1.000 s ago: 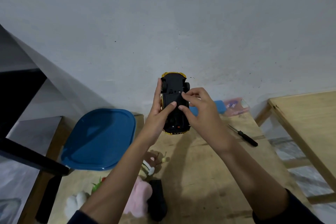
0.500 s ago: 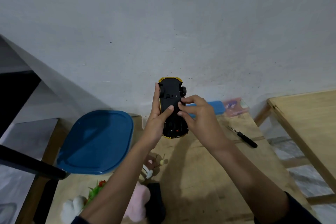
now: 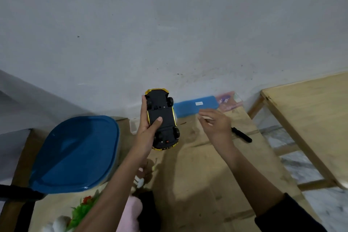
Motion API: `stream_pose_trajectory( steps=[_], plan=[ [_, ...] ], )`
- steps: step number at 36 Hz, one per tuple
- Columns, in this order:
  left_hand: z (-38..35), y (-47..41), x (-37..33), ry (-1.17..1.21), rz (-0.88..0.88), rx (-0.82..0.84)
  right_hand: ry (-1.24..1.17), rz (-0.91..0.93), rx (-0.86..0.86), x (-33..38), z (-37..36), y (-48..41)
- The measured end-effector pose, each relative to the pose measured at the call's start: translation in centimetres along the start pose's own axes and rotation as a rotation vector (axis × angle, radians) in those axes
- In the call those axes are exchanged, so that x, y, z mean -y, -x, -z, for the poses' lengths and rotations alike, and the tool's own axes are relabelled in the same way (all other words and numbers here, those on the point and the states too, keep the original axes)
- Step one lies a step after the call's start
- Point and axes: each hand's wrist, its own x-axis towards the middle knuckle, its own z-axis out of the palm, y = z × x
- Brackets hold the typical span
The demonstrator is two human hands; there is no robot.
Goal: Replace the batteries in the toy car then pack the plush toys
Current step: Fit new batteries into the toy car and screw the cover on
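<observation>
toy car [image 3: 161,118] upside down, black underside, yellow trim, wheels up.

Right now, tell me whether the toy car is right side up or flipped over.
Flipped over: the toy car, gripped by the left hand, shows its black underside and wheels to the camera.

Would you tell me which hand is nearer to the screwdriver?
The right. The right hand is just beside the screwdriver, overlapping one end of it in this view. The left hand is farther off, gripping the car.
</observation>
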Motion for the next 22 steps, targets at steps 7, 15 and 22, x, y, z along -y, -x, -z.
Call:
stream_pose_trajectory(
  steps=[7,15,22],
  plan=[
    [0.4,-1.1,1.6,-0.006,0.017,0.019,0.43,-0.186,-0.081,-9.4,5.5,-0.7],
    [0.0,-2.0,2.9,-0.041,0.069,0.045,0.798,-0.372,0.085,-14.1,6.5,-0.1],
    [0.6,-2.3,2.7,-0.015,0.085,0.024,0.489,-0.491,-0.105,-14.0,5.9,-1.1]
  ],
)
